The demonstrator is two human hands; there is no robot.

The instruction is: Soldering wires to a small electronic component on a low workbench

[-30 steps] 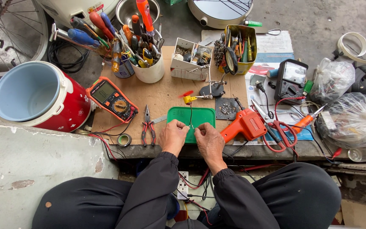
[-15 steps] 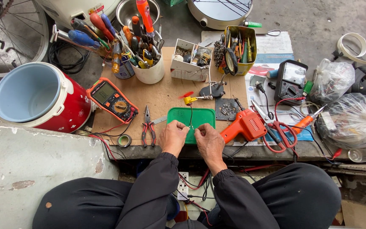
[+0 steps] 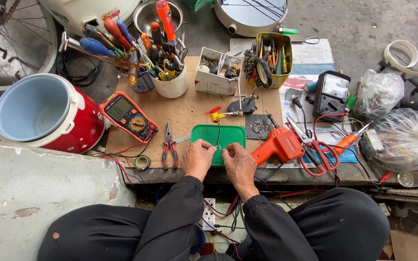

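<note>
Both hands work at the near edge of the brown cardboard-covered worktop (image 3: 189,108). The left hand (image 3: 198,158) and right hand (image 3: 238,162) are each pinched shut on a thin dark wire (image 3: 217,140) above the flat green plastic tray (image 3: 218,137); the wire runs up to a small yellow clip (image 3: 214,116).

An orange pistol-shaped soldering gun (image 3: 279,145) lies just right of the right hand. Red-handled pliers (image 3: 169,147) lie left of the tray, beside an orange digital multimeter (image 3: 127,115).

A white open cardboard box (image 3: 216,72) and a yellow rectangular tin (image 3: 272,58) stand at the far edge. Two clear plastic bags (image 3: 405,137) lie off the right edge.
</note>
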